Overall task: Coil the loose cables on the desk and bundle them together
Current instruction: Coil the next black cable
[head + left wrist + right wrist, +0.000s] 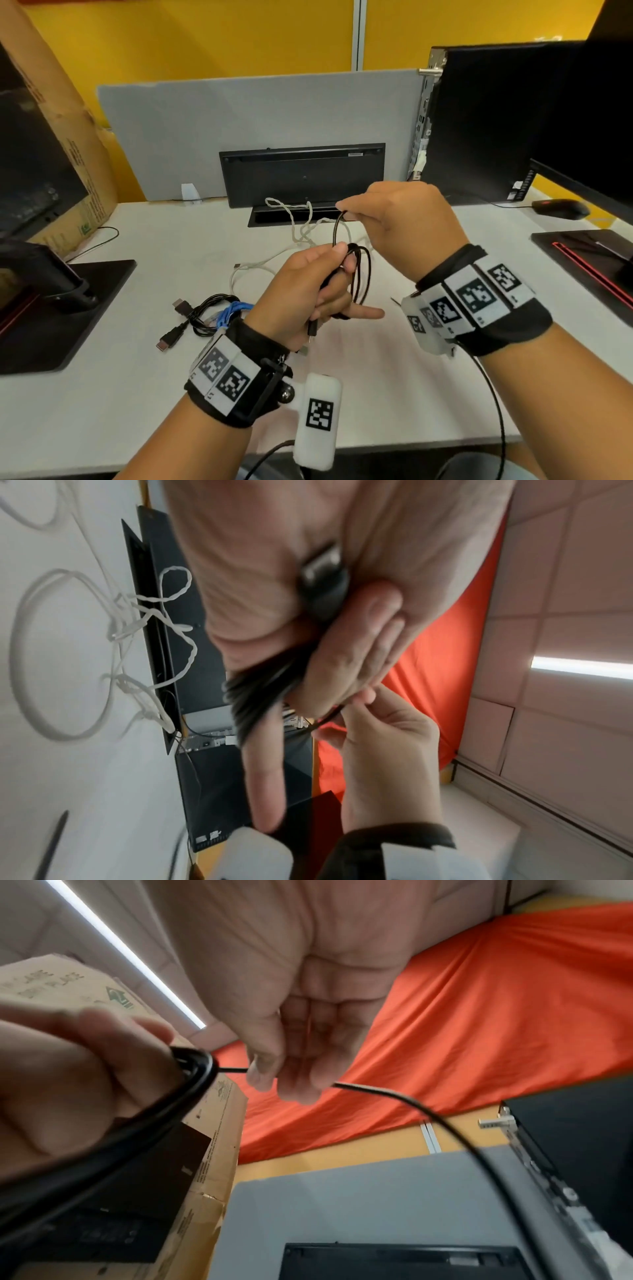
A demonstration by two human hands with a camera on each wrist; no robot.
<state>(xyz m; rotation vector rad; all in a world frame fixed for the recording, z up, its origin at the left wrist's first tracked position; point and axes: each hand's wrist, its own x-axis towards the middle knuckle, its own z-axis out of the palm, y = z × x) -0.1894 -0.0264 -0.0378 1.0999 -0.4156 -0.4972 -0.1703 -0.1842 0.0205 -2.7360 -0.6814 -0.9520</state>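
My left hand (318,291) holds a coil of thin black cable (361,274) above the desk, thumb pressed on its top and one finger pointing right; the cable's plug (312,330) hangs below the palm. Just above and right of it, my right hand (387,212) pinches the free strand (337,226) of the same cable. The right wrist view shows this pinch (274,1074) beside the black coil (192,1074). The left wrist view shows the bunched loops (260,693) under my fingers. Loose white cables (301,226) lie on the desk behind both hands.
A bundle of black and blue cables (219,313) with HDMI plugs lies at left on the white desk (102,394). A black keyboard (301,174) leans against the grey partition. A computer tower (479,120), monitors, a mouse (560,208) and a cardboard box (68,137) ring the desk.
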